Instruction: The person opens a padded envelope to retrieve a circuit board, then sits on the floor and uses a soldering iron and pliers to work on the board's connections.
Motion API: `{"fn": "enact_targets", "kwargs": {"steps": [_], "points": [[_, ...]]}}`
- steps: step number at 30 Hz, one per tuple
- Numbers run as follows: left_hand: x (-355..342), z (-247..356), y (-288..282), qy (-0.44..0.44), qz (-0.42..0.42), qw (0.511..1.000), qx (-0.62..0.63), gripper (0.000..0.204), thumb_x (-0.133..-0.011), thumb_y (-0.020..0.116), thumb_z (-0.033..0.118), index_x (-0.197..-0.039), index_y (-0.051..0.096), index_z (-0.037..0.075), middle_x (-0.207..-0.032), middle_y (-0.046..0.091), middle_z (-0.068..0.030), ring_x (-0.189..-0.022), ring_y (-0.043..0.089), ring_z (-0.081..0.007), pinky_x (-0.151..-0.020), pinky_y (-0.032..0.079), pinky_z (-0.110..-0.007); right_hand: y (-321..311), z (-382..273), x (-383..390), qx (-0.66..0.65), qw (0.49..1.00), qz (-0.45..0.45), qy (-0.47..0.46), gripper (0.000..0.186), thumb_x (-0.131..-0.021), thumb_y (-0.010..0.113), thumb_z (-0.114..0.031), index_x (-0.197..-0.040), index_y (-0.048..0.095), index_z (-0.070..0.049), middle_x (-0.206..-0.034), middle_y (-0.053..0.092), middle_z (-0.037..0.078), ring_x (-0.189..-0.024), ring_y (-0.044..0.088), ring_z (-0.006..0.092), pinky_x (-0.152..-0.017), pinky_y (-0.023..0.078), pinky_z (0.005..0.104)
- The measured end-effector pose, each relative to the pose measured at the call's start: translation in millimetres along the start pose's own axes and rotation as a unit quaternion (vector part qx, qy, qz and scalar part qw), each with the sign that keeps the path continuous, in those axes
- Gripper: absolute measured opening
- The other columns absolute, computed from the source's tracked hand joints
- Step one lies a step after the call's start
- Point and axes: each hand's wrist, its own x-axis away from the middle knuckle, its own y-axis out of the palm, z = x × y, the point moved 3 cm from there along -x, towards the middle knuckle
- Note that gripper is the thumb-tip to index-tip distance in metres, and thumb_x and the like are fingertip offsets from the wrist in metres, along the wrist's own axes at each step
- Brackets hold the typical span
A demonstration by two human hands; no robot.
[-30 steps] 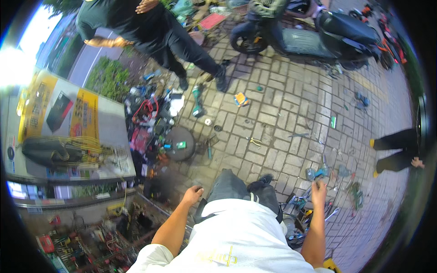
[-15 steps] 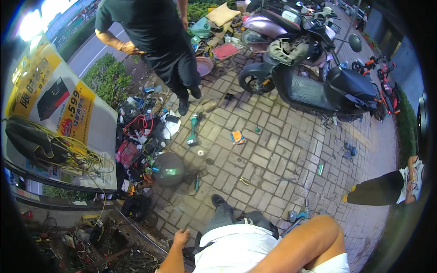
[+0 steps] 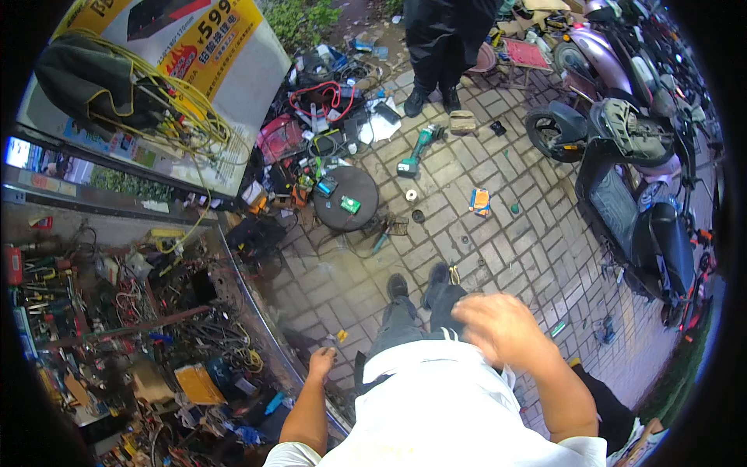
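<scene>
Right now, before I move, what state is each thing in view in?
Left hand: lowered, fingers bent, nothing visibly held
Right hand: raised before the white shirt, blurred, nothing visibly held
Green power tool: lying on the paving
Round stool: standing, small items on top
Orange-and-blue packet: lying flat
Black scooter: upright, no rider

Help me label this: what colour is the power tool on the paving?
Power tool: mostly teal green; clearest in the head view.
</scene>
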Motion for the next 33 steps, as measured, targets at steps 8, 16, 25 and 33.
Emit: {"fn": "enact_targets", "kwargs": {"steps": [8,16,25,33], "points": [[57,-22,36,-0.004,-0.003,1.000,0.004,0.023,-0.090,0.061,0.019,-0.104,0.062,0.001,-0.078,0.060,-0.0024,-0.060,0.052,-0.0103,-0.052,0.040,-0.025,206,300,159,-0.137,0.902,-0.080,0.402,0.032,-0.078,0.064,-0.018,-0.102,0.064,0.003,-0.089,0.066,0.021,-0.085,0.065,0.0316,-0.074,0.051,0.0390],[85,19,55,0.029,0.055,0.997,0.047,0.033,-0.089,0.062,0.023,-0.109,0.063,-0.003,-0.093,0.067,-0.0093,-0.084,0.061,-0.0154,-0.077,0.047,-0.028,265,374,170,-0.260,0.823,-0.051,0.503,0.028,-0.076,0.061,-0.011,-0.098,0.065,0.005,-0.085,0.067,0.020,-0.074,0.065,0.0262,-0.068,0.050,0.0347],[65,-21,2,-0.008,0.068,0.997,-0.030,0.041,-0.087,0.064,0.028,-0.114,0.062,-0.002,-0.108,0.066,-0.0160,-0.100,0.062,-0.0227,-0.087,0.047,-0.033,242,322,21,-0.340,0.812,0.024,0.474,0.022,-0.080,0.060,-0.011,-0.096,0.066,0.004,-0.077,0.066,0.013,-0.062,0.061,0.0180,-0.056,0.048,0.0316],[-31,97,-106,0.067,0.018,0.972,-0.224,0.037,-0.087,0.062,0.029,-0.111,0.063,0.000,-0.104,0.067,-0.0187,-0.098,0.064,-0.0284,-0.086,0.048,-0.036,301,266,-15,-0.385,0.736,0.125,0.542,0.032,-0.074,0.051,0.003,-0.103,0.063,0.003,-0.067,0.061,0.008,-0.054,0.055,0.0142,-0.046,0.041,0.0290]]}}
